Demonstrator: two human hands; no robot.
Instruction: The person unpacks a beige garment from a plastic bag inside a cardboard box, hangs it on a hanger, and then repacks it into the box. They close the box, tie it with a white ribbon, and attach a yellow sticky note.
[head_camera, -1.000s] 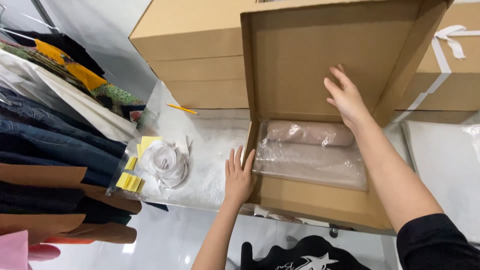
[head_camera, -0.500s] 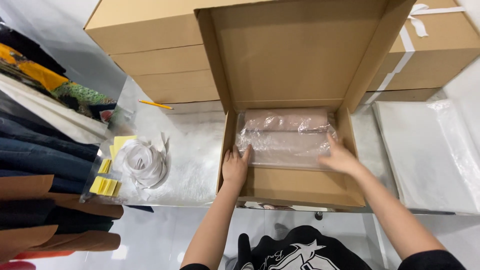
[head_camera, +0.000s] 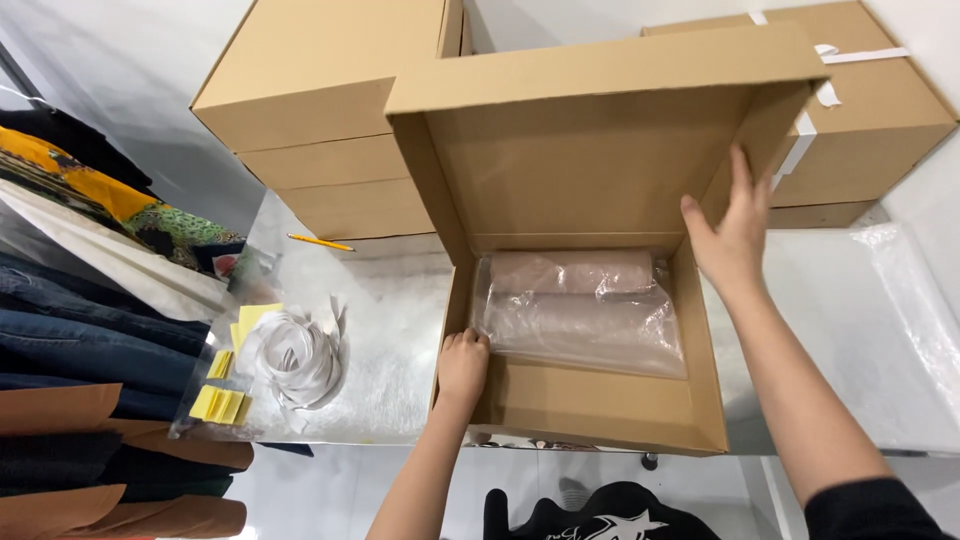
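Note:
An open brown cardboard box (head_camera: 590, 405) lies on the table in front of me, its lid (head_camera: 600, 160) standing up at the back. Inside rests a pinkish folded item in a clear plastic bag (head_camera: 580, 310). My left hand (head_camera: 462, 366) grips the box's left wall near the front corner, fingers curled over the edge. My right hand (head_camera: 733, 232) is raised with fingers spread, touching the lid's right side flap.
Stacked closed cardboard boxes (head_camera: 320, 110) stand at the back left, another taped box (head_camera: 870, 110) at the back right. A pencil (head_camera: 320, 242), a coil of white strips (head_camera: 297, 355) and yellow notes (head_camera: 222, 402) lie left. Folded clothes (head_camera: 90, 340) pile at far left.
My right hand has left the plastic bag and risen to the lid's right flap. My left hand has moved from the inside of the box to gripping its left wall.

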